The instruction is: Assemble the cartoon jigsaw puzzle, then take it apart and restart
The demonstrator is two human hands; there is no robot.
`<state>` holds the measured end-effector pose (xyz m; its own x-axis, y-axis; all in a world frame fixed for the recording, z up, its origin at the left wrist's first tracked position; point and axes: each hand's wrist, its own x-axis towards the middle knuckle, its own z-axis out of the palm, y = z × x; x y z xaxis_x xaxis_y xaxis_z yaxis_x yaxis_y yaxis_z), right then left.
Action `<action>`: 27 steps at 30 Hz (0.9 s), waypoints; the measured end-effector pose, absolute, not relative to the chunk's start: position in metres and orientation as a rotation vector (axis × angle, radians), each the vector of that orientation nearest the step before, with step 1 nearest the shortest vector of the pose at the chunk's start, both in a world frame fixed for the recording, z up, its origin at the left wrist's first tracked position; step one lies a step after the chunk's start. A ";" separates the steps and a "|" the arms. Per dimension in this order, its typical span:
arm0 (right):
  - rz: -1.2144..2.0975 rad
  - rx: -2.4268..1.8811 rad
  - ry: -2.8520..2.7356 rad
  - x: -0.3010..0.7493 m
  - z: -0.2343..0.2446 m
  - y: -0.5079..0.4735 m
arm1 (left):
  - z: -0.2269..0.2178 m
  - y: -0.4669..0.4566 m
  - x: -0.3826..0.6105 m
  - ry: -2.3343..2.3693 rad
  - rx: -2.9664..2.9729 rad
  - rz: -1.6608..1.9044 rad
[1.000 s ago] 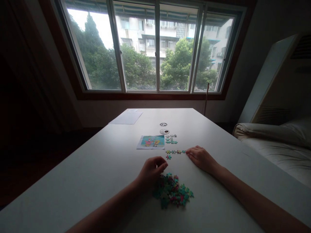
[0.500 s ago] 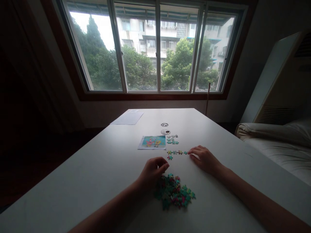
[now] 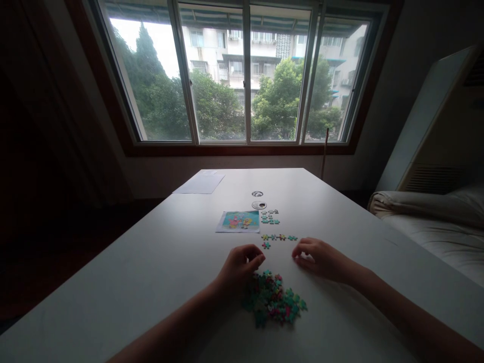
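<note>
A loose pile of jigsaw puzzle pieces (image 3: 278, 300), mostly green with some red and yellow, lies on the white table in front of me. My left hand (image 3: 242, 263) is at the pile's far left edge, thumb and forefinger curled together in a pinch; whatever may be between them is hidden. Beyond the pile runs a short row of puzzle pieces (image 3: 282, 237), with a pink-and-green puzzle piece (image 3: 266, 245) just below its left end. Nearer to me than the row's right end, my right hand (image 3: 313, 256) rests low over the table, fingers bent and a gap showing between thumb and fingers.
A cartoon picture sheet (image 3: 240, 222) lies left of another small group of puzzle pieces (image 3: 270, 218). Two round discs (image 3: 259, 205) are farther back. White paper (image 3: 200, 183) lies at the far left of the table (image 3: 151, 267). A pale sofa (image 3: 434, 222) stands to the right.
My right hand has drawn back toward me from the row's right end, leaving a green puzzle piece there. My left hand has hardly moved.
</note>
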<state>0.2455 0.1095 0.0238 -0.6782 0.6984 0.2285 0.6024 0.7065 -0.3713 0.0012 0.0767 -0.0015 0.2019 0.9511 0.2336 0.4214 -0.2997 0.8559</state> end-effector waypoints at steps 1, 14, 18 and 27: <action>0.421 -1.004 -2.565 0.246 0.024 0.109 | -0.001 0.077 0.001 1.280 1.831 1.042; 0.971 -0.966 -2.800 0.236 0.050 0.081 | 0.000 0.076 0.002 1.300 1.833 1.033; 1.023 -0.977 -2.760 0.237 0.051 0.081 | 0.000 0.076 0.002 1.304 1.850 1.030; 1.107 -0.777 -2.488 0.230 0.035 0.086 | 0.001 0.076 0.001 1.272 1.963 1.044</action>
<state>0.2297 0.0858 0.0348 -0.8054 0.5898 0.0579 0.3518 0.5545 -0.7542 0.0011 0.0756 0.0008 0.2421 0.9223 0.3013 0.4759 -0.3835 0.7915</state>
